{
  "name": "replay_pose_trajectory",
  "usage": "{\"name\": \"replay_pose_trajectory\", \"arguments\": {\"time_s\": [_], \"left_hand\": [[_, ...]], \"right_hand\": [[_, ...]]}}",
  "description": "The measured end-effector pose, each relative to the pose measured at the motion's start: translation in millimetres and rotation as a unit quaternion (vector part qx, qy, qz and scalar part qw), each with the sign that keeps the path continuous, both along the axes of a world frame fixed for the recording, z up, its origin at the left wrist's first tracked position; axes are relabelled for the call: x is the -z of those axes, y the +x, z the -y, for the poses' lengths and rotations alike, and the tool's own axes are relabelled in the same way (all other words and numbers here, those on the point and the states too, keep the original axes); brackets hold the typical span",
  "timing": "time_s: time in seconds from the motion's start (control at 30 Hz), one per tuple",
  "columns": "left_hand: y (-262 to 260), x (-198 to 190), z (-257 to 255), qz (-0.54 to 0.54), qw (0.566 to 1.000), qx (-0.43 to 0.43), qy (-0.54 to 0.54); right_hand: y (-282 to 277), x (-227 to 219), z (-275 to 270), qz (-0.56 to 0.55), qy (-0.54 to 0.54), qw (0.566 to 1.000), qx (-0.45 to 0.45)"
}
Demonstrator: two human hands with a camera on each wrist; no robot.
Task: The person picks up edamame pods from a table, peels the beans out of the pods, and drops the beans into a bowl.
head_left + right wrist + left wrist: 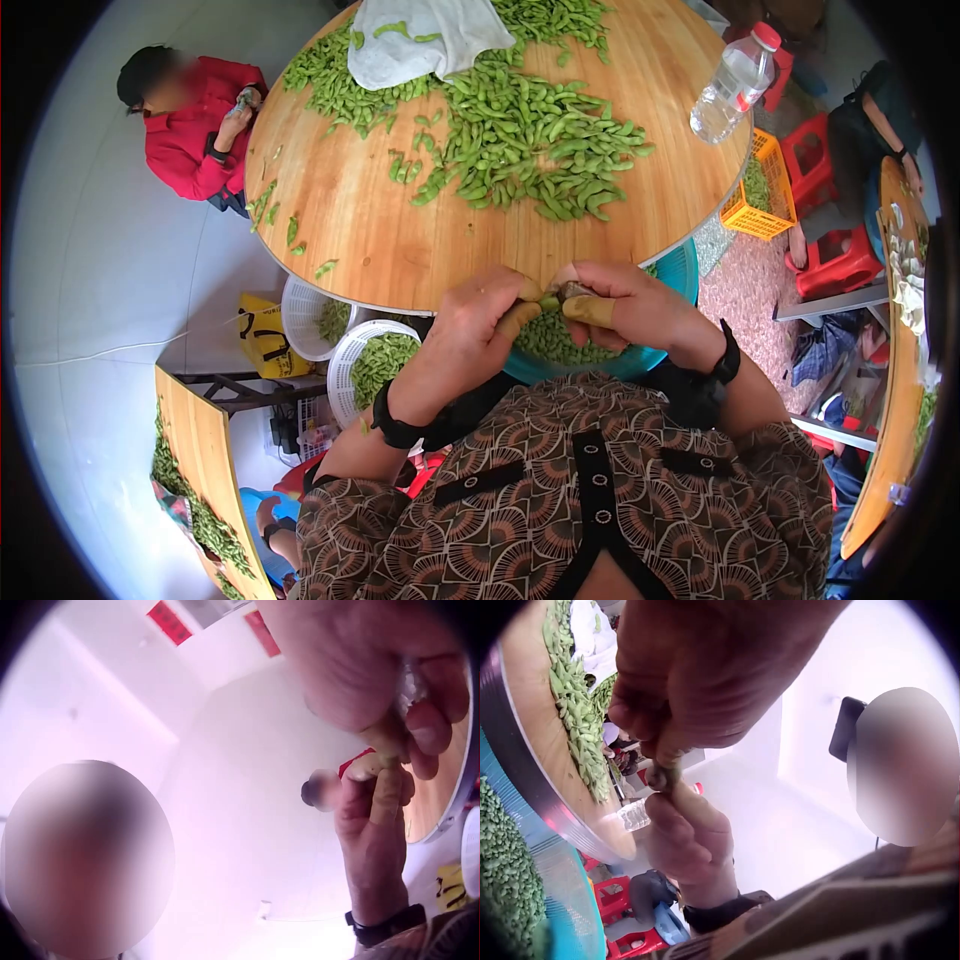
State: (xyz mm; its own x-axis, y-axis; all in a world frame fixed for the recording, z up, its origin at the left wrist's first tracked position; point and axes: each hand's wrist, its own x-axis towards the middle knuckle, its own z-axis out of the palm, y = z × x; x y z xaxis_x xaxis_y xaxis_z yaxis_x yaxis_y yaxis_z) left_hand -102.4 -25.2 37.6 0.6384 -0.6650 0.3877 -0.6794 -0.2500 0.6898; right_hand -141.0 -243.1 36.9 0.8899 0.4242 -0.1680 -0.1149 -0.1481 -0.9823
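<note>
Just off the near edge of the round table, both hands meet over a teal basin (pixel 685 278) of shelled green beans (pixel 560 340). My left hand (pixel 472 318) pinches one end of a green edamame pod (pixel 549 301) between thumb and curled index finger. At the pod's other end, my right hand (pixel 640 305) grips with thumb and fingers. Yellowish coverings wrap the thumbs, and a silvery wrap (pixel 410 688) shows on a right finger. Most of the pod is hidden by fingers. A heap of edamame pods (pixel 530 135) lies on the wooden table (pixel 390 240).
A white cloth (pixel 425 40) lies on the pods, and a water bottle (pixel 735 85) stands at the table's right. White baskets (pixel 345 385) holding green pods or beans stand at lower left. Beyond the table are a yellow crate (pixel 765 215), red stools (pixel 838 262) and a seated person (pixel 195 125).
</note>
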Motion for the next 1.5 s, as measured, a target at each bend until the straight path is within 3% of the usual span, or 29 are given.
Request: {"name": "replay_pose_trajectory", "arguments": {"time_s": [0.03, 0.07, 0.13, 0.17, 0.23, 0.27, 0.3, 0.33, 0.4, 0.47, 0.53, 0.63, 0.7, 0.73, 0.83, 0.87, 0.9, 0.93, 1.0, 1.03, 1.1, 1.23, 1.37, 1.47, 1.5], "left_hand": [[-0.6, -0.6, 0.2, -0.001, 1.000, 0.001, 0.000], [-1.5, -1.7, 0.8, 0.010, 1.000, 0.014, -0.003], [-2.3, -1.8, 1.8, 0.022, 0.999, 0.026, -0.008], [-1.7, -1.5, 1.4, 0.086, 0.996, 0.025, 0.025], [-3.6, 2.8, 3.7, 0.150, 0.987, 0.021, 0.059], [-7.5, 8.4, 8.7, 0.145, 0.988, -0.035, 0.033], [-12.3, 13.4, 13.5, 0.137, 0.986, -0.090, 0.007], [-15.1, 16.0, 17.1, 0.141, 0.985, -0.096, 0.010], [-17.6, 19.9, 22.8, 0.135, 0.981, -0.139, -0.033], [-15.4, 19.6, 21.7, 0.148, 0.978, -0.145, -0.038], [-12.5, 14.6, 18.5, 0.182, 0.979, -0.087, 0.011], [-11.3, 13.2, 14.5, 0.150, 0.986, -0.069, 0.025], [-12.1, 14.4, 12.0, 0.125, 0.990, -0.063, 0.030], [-13.4, 14.8, 10.2, 0.098, 0.993, -0.057, 0.034], [-24.3, -0.8, -6.4, 0.051, 0.988, -0.063, 0.134], [-24.1, -1.7, -19.0, 0.052, 0.987, -0.065, 0.135], [-22.6, -1.8, -35.9, 0.037, 0.973, -0.084, 0.211], [-19.6, -2.7, -50.7, 0.023, 0.953, -0.105, 0.284], [2.0, -11.0, -67.9, 0.067, 0.932, -0.169, 0.312], [21.8, 0.1, -74.1, 0.118, 0.931, -0.192, 0.289], [66.5, 18.4, -75.6, 0.177, 0.926, -0.225, 0.247], [135.0, 44.6, -59.1, 0.181, 0.914, -0.265, 0.247], [126.5, 38.3, -48.9, 0.135, 0.898, -0.267, 0.322], [90.3, 20.7, -42.1, 0.137, 0.916, -0.257, 0.277], [71.3, 11.4, -34.6, 0.084, 0.952, -0.226, 0.188]], "right_hand": [[1.4, -3.6, 4.1, -0.177, 0.088, 0.979, -0.049], [2.0, 0.1, 7.9, -0.178, 0.088, 0.979, -0.049], [5.3, 13.0, 13.2, -0.264, 0.215, 0.937, -0.083], [5.8, 16.8, 10.7, -0.263, 0.213, 0.937, -0.085], [-0.5, 24.6, 1.1, -0.243, 0.263, 0.934, -0.021], [-2.2, 27.4, -6.8, -0.240, 0.261, 0.935, -0.028], [-8.1, 30.8, -16.7, -0.169, 0.226, 0.958, 0.046], [-12.2, 32.9, -24.5, -0.095, 0.190, 0.970, 0.118], [-14.5, 30.3, -29.8, -0.071, 0.189, 0.969, 0.139], [-14.4, 30.8, -28.3, -0.076, 0.233, 0.959, 0.140], [-13.0, 32.0, -29.0, -0.075, 0.237, 0.957, 0.146], [-10.1, 30.2, -25.9, -0.022, 0.183, 0.971, 0.153], [-10.0, 31.4, -20.0, -0.137, 0.255, 0.951, 0.111], [-10.4, 33.6, -19.4, -0.138, 0.256, 0.950, 0.109], [-10.9, 42.0, -14.0, -0.098, 0.170, 0.977, 0.083], [-11.5, 44.6, -8.4, -0.029, 0.082, 0.993, 0.075], [-12.8, 47.5, -2.7, 0.041, -0.007, 0.997, 0.065], [-15.9, 51.5, 4.6, 0.043, -0.007, 0.997, 0.062], [-20.2, 56.8, 16.4, 0.109, -0.140, 0.983, -0.048], [-19.0, 50.1, 13.1, 0.113, -0.141, 0.982, -0.051], [-19.1, 27.8, 2.0, -0.104, -0.075, 0.990, -0.052], [-13.2, 9.6, -4.7, -0.170, -0.012, 0.985, -0.032], [-12.1, 12.1, -2.3, -0.168, 0.030, 0.985, -0.009], [-7.3, 8.8, -8.1, -0.112, 0.038, 0.993, 0.018], [-5.4, 7.3, -12.1, -0.066, 0.041, 0.996, 0.034]]}}
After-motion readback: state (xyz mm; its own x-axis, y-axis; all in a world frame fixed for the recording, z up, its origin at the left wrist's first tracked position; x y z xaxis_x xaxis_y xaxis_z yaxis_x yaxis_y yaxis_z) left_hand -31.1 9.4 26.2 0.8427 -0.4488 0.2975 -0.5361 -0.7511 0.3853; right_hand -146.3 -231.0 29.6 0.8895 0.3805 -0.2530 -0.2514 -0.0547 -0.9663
